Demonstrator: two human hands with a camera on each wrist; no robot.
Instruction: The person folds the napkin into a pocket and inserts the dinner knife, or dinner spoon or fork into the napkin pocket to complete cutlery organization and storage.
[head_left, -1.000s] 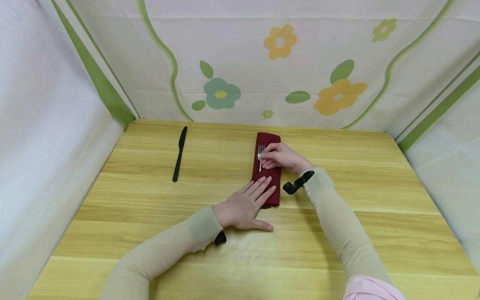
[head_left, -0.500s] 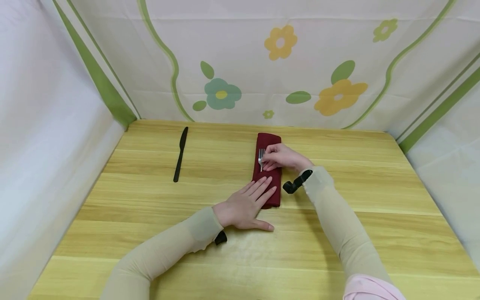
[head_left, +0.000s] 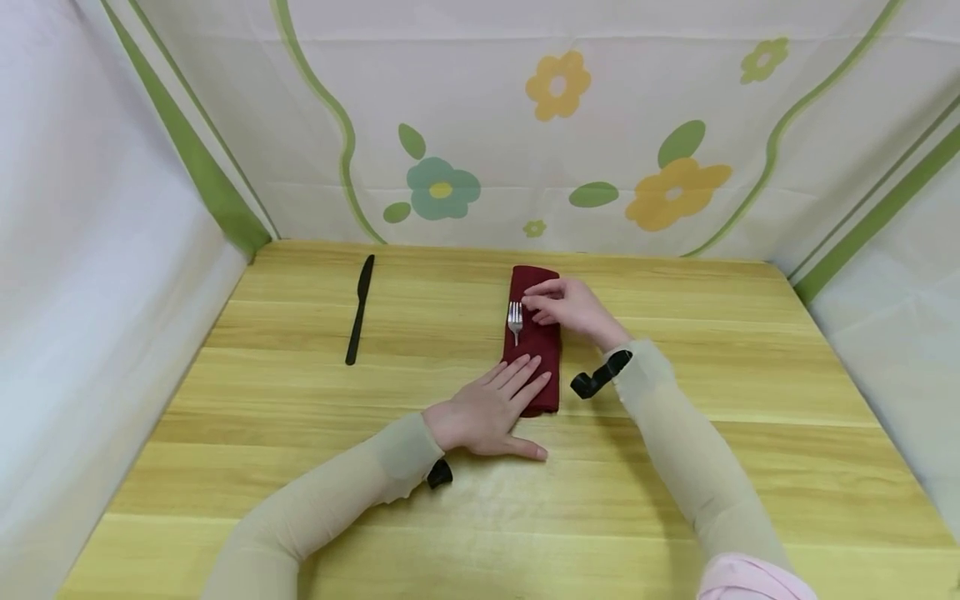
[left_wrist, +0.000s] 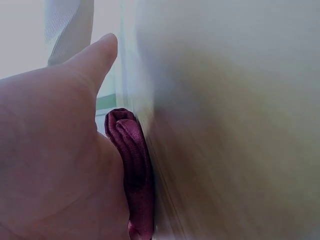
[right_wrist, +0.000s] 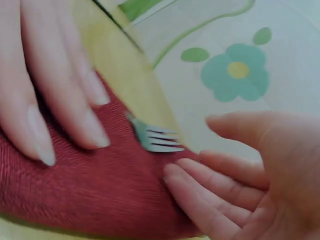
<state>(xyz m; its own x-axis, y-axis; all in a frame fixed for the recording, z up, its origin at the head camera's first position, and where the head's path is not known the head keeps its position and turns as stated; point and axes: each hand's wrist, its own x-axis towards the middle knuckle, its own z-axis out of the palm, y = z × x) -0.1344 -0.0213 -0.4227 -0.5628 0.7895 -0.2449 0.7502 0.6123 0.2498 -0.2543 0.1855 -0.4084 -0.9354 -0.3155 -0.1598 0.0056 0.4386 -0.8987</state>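
A dark red cloth napkin [head_left: 539, 339], folded into a long narrow strip, lies on the wooden table. Out of a fold in it show the tines and neck of a metal fork [head_left: 515, 318]; its handle is hidden. My left hand [head_left: 487, 414] presses flat on the napkin's near half, fingers spread and thumb on the table. Just right of the tines is my right hand [head_left: 572, 308], its fingers loosely bent and holding nothing. In the right wrist view a gap shows between its thumb and fingers, beside the fork tines [right_wrist: 160, 140].
A black table knife [head_left: 361, 310] lies on the left part of the table [head_left: 420, 317], well apart from the napkin. White cloth walls [head_left: 480, 100] with printed flowers stand behind the table and at both sides.
The fork has slid toward the left hand, deeper into the napkin's fold. My right hand has let go of it and moved slightly away to the right. The left hand stays put.
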